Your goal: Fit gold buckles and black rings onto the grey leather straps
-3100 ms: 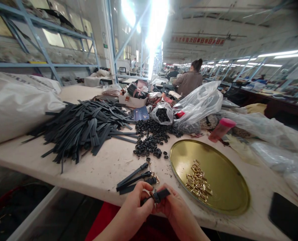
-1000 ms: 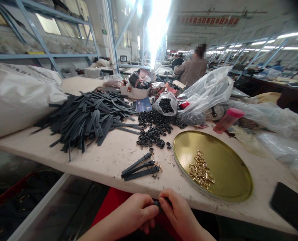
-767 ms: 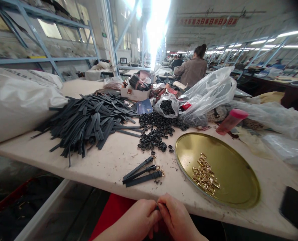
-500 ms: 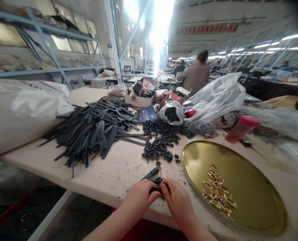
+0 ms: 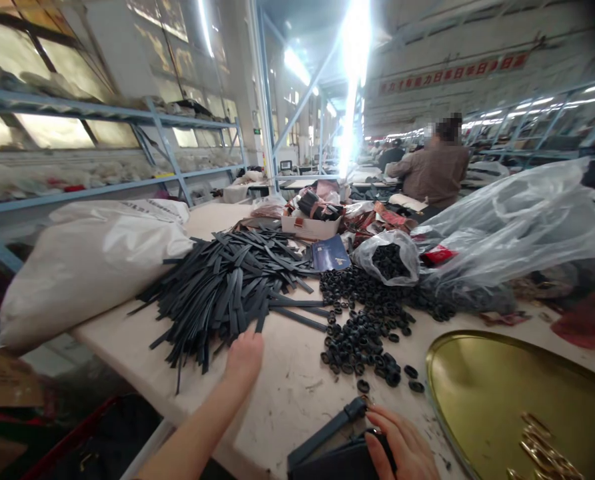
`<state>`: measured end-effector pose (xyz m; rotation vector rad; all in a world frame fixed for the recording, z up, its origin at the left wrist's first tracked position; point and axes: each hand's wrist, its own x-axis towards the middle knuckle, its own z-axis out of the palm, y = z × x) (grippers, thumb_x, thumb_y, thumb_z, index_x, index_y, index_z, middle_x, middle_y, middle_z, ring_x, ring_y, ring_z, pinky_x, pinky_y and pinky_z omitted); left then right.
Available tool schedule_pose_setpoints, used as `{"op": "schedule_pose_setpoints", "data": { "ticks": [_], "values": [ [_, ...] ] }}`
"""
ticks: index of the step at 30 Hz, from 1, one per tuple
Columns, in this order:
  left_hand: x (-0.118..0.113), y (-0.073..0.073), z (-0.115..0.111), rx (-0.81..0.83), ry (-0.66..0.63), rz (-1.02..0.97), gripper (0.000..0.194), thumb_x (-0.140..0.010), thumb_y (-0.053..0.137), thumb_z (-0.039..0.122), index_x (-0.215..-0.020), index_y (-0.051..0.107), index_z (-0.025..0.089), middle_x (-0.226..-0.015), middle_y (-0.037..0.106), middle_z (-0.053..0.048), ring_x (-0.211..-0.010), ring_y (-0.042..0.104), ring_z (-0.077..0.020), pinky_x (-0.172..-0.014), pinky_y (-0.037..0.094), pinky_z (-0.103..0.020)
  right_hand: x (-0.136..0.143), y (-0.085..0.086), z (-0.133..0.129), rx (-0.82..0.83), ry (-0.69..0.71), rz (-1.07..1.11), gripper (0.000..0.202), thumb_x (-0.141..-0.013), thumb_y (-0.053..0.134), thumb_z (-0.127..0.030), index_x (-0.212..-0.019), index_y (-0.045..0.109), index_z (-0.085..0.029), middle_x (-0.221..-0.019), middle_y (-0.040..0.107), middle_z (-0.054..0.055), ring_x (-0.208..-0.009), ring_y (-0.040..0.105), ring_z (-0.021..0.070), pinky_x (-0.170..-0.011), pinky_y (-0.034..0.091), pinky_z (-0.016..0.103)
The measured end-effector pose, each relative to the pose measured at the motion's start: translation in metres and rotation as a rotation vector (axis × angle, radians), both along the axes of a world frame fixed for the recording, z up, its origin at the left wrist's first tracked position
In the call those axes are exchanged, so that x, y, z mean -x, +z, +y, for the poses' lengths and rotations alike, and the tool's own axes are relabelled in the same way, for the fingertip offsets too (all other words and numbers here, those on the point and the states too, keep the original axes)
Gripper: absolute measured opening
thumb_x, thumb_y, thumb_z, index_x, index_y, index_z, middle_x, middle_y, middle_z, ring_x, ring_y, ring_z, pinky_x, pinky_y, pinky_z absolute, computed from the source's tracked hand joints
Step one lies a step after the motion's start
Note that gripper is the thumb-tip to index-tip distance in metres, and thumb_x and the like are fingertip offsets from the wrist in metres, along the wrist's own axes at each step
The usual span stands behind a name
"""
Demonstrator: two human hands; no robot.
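My left hand [image 5: 246,353] reaches to the right edge of a heap of dark flat strips [image 5: 227,280], its fingers closed around the end of one strip. At the bottom, my right hand [image 5: 400,440] rests with bent fingers on dark strap pieces [image 5: 327,433] with a small gold-coloured buckle near the fingertips. Many small black loops [image 5: 360,340] are scattered between the hands and a clear bag [image 5: 387,260] of more loops. The gold tray [image 5: 472,393] on the right carries gold metal buckles [image 5: 547,443].
A large white sack [image 5: 97,260] lies at the left of the table. Behind the strips are a small box [image 5: 310,227] and a blue card [image 5: 331,253]. Plastic bags [image 5: 517,227] fill the back right. Farther off, a person in brown [image 5: 430,173] faces away.
My left hand has left the strap piece by my right hand and moved forward-left to the strip heap. My right hand has moved down onto the strap pieces. The view has turned left.
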<state>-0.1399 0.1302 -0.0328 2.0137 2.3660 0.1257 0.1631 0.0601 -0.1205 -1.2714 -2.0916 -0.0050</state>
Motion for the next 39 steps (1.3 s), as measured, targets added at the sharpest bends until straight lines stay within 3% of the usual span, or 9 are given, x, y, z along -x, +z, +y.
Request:
{"op": "schedule_pose_setpoints", "data": {
  "ticks": [7,11,15,19,22,25,30,34,39],
  "values": [
    [-0.007,0.005,-0.017,0.036,0.054,-0.156,0.021,-0.080,0.045,0.032,-0.088,0.053,0.014,-0.093,0.059,-0.012,-0.087,0.056,-0.0240,-0.073,0.040,-0.033,0.010,0.020,-0.012,0.093,-0.043,0.114,0.024,-0.081,0.050,-0.033,-0.100,0.059,-0.022,-0.102,0.065,0.009,-0.096,0.058,0.0268,-0.081,0.046,0.043],
    [-0.015,0.013,-0.013,0.079,0.078,-0.332,0.010,-0.076,0.045,0.023,-0.071,0.050,0.015,-0.080,0.060,-0.009,-0.082,0.057,-0.0226,-0.071,0.041,-0.032,0.012,0.028,-0.018,0.100,-0.084,0.237,0.021,-0.083,0.047,-0.031,-0.097,0.058,-0.021,-0.099,0.064,0.009,-0.095,0.057,0.0257,-0.082,0.045,0.043],
    [-0.053,0.026,-0.043,0.162,-0.030,-0.595,0.012,-0.074,0.036,0.013,-0.082,0.045,0.016,-0.080,0.059,-0.004,-0.071,0.059,-0.0137,-0.064,0.045,-0.025,0.008,0.043,-0.009,0.137,-0.145,0.349,0.020,-0.085,0.040,-0.025,-0.096,0.056,-0.019,-0.099,0.061,0.010,-0.096,0.055,0.0230,-0.083,0.044,0.040],
    [-0.089,0.045,-0.090,0.436,-0.084,-1.135,0.034,-0.067,0.032,0.008,-0.099,0.041,0.017,-0.078,0.058,0.000,-0.051,0.054,-0.0073,-0.048,0.043,-0.019,0.005,0.063,0.019,0.315,-0.070,0.209,0.023,-0.084,0.038,-0.016,-0.094,0.059,-0.018,-0.097,0.060,0.008,-0.088,0.057,0.0190,-0.079,0.044,0.032],
    [-0.099,0.051,-0.111,0.654,0.038,-1.660,0.036,-0.058,0.038,0.007,-0.093,0.045,0.015,-0.075,0.056,-0.001,-0.047,0.049,-0.0054,-0.041,0.039,-0.016,0.008,0.070,0.041,0.385,0.003,0.118,0.020,-0.080,0.046,-0.017,-0.088,0.063,-0.020,-0.089,0.061,0.005,-0.081,0.059,0.0174,-0.072,0.043,0.027],
    [-0.100,0.048,-0.115,0.728,0.148,-1.878,0.040,-0.056,0.040,0.007,-0.095,0.046,0.014,-0.072,0.056,-0.001,-0.045,0.047,-0.0058,-0.037,0.035,-0.015,0.013,0.067,0.058,0.435,0.038,0.066,0.015,-0.073,0.053,-0.014,-0.078,0.065,-0.020,-0.079,0.060,0.003,-0.073,0.058,0.0175,-0.066,0.041,0.027],
    [-0.097,0.041,-0.109,0.787,0.208,-1.976,0.043,-0.056,0.043,0.007,-0.098,0.047,0.013,-0.070,0.055,-0.001,-0.045,0.046,-0.0062,-0.036,0.036,-0.015,0.012,0.063,0.074,0.503,0.041,0.080,0.013,-0.066,0.054,-0.010,-0.070,0.062,-0.019,-0.073,0.058,0.002,-0.069,0.054,0.0174,-0.066,0.038,0.028],
    [-0.100,0.036,-0.105,0.775,0.190,-1.963,0.040,-0.060,0.043,0.010,-0.100,0.047,0.013,-0.069,0.056,-0.001,-0.040,0.041,-0.0047,-0.034,0.030,-0.015,0.005,0.071,0.064,0.537,-0.001,0.170,0.016,-0.075,0.049,-0.019,-0.086,0.059,-0.017,-0.076,0.058,0.003,-0.069,0.054,0.0173,-0.066,0.041,0.029],
    [-0.114,0.026,-0.107,0.667,0.137,-1.748,0.037,-0.074,0.047,0.044,-0.090,0.052,0.012,-0.056,0.046,0.006,-0.038,0.031,-0.0027,-0.034,0.020,-0.015,0.001,0.092,0.020,0.920,0.035,0.901,0.030,-0.078,0.052,-0.040,-0.098,0.060,-0.018,-0.065,0.057,-0.002,-0.060,0.051,0.0123,-0.058,0.042,0.024]
  ]
}}
